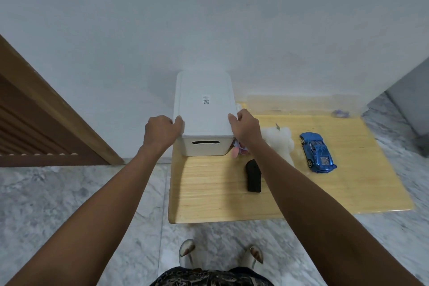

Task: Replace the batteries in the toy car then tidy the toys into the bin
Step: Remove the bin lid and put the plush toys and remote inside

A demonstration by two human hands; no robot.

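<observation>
Gripping the lid (204, 104) of the white bin (205, 146), both hands curl over its near corners: the left hand (161, 133) on the left edge, the right hand (245, 129) on the right edge, thumbs on top and the other fingers out of sight past the rim. The lid lies flat on the bin, with a small printed label (206, 99) near its middle, and the bin stands at the far left corner of a low wooden table (209, 193) against the wall. On the table to the right, well apart from the bin, the blue toy car (316, 152) sits on its wheels. A white plush toy (282, 140) lies between the car and the bin, partly hidden by the right forearm, and a small pink toy (236, 150) is tucked just beside the bin's right side. A black rectangular object (253, 175) rests nearer the front; what it is cannot be told. 2 slippered feet (188, 252) stand on the marble floor (69, 204).
</observation>
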